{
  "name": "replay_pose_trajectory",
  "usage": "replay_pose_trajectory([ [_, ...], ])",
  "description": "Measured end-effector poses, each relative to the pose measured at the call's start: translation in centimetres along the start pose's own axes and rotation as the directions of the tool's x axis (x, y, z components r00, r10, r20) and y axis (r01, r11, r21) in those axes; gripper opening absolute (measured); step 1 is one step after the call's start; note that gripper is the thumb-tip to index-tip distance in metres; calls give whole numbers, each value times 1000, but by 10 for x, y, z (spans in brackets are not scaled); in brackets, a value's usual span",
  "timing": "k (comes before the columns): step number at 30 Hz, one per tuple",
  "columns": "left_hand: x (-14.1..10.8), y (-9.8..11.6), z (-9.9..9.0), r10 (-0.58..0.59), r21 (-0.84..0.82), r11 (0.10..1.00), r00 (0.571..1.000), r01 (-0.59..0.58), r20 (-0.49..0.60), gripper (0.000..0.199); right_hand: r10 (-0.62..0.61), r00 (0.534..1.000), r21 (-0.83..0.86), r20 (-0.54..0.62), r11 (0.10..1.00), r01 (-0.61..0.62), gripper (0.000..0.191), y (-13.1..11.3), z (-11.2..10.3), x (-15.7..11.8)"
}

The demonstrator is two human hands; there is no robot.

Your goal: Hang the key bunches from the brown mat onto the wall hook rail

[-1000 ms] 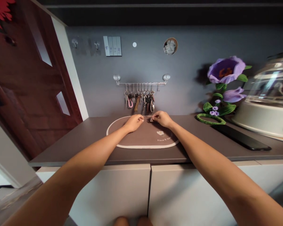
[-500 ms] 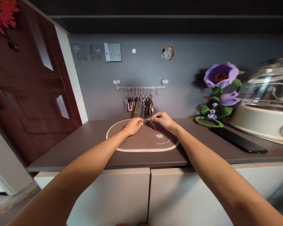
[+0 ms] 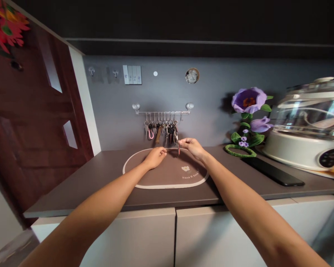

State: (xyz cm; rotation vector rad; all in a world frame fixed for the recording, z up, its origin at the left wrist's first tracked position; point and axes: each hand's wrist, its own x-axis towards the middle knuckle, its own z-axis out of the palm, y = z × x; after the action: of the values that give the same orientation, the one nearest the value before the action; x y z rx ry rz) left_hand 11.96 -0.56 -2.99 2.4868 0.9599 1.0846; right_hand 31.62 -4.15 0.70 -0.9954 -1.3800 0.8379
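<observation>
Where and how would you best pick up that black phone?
Probably pinch its two long edges near the right end, coming from the front. The phone lies flat, that end sits nearest the counter's front edge, and the flower and white appliance crowd its other end and back.

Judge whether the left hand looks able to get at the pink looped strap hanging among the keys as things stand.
Probably yes: the left hand is at the pale-edged brown oval mat, below and in front of the pink looped strap, and nothing visible blocks the way between them.
</observation>
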Motion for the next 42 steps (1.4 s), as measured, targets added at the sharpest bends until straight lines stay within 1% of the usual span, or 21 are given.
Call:
replay_pose_trajectory([
  [5,1,-3,3,18,-21,1000,1000,-18,1,21,14,997,118,-78,993,-4,27,1,-3,5],
  [10,1,-4,5,11,-40,999,1000,-11,1,21,51,991,209,-121,978,-25,20,-10,-5,11],
  [16,0,-2,5,12,-52,999,1000,-13,-4,20,25,986,221,-163,975,12,18,-35,-12,33],
  [20,0,-3,6,7,-47,999,1000,-8,-7,20,69,963,223,-262,975,-9,13,-47,-12,53],
  [24,1,-4,6,-6,-38,999,1000,6,0,21,95,934,226,-344,974,-16,12,-54,-11,70],
  [28,1,-4,7,-22,-38,999,1000,22,3,22,91,919,214,-384,977,-7,15,-56,-10,82],
  [32,1,-3,6,-24,-54,998,1000,25,17,22,110,910,203,-399,979,-29,13,-58,-9,89],
  [36,1,-1,6,-24,-69,997,1000,25,19,21,135,915,202,-381,977,-60,13,-56,-9,92],
  [42,1,-2,6,-32,-71,997,999,32,11,20,135,925,186,-355,980,-71,11,-48,-10,91],
])
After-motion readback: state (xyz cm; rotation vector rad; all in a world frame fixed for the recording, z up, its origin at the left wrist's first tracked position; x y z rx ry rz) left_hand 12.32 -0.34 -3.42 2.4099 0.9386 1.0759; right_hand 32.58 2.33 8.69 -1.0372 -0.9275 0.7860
